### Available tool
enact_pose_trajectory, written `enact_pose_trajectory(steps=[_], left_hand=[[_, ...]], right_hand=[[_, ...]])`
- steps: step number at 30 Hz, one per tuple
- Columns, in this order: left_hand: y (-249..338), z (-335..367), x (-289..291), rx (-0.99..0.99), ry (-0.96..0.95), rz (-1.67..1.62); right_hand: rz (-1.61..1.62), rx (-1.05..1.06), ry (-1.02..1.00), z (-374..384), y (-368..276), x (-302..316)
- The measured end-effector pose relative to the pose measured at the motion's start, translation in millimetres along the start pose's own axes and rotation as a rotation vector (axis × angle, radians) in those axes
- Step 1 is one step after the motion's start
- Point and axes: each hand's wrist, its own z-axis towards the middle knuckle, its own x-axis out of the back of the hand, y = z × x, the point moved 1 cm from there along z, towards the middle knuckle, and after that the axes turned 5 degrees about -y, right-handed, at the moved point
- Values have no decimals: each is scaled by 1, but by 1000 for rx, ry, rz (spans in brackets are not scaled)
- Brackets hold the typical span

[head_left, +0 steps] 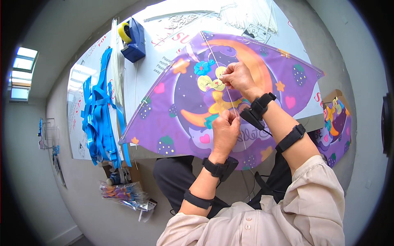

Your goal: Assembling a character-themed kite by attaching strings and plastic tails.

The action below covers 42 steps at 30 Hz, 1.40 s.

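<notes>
A large purple kite [158, 123] lies spread over the table edge and my lap, printed with an orange moon, a cartoon animal, strawberries and hearts. Down its middle runs a thin white rod [211, 51]. Thin rods also line its two upper edges. My right hand [240, 78] is closed in a pinch above the animal's face, close to the middle rod. Lower down, my left hand [225, 130] pinches beside the same rod, near the yellow star. What the fingertips hold is too fine to make out; a faint thread-like curve shows between the hands.
Left of the kite lie a heap of blue ribbon strips [98, 123], a bundle of white rods [117, 65] and a blue tape dispenser [133, 41]. More thin rods [250, 18] lie at the far side. A box with printed kite fabric [336, 123] stands at right; plastic packets [125, 192] sit below left.
</notes>
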Motion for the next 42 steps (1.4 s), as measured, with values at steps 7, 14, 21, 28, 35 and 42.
enact_pose_trajectory(steps=[7,14,21,28,35,42], left_hand=[[-7,11,2,-60,31,201],[-9,16,3,-84,59,230],[-7,19,5,-108,41,269],[-14,23,2,-153,86,385],[-10,25,2,-133,86,402],[-12,26,3,-97,91,413]], right_hand=[[-249,90,78,17,22,2],[-409,184,107,21,15,-9],[-530,215,139,19,10,-9],[-594,186,142,22,10,-8],[-521,65,36,34,10,3],[-318,-68,-34,33,4,6]])
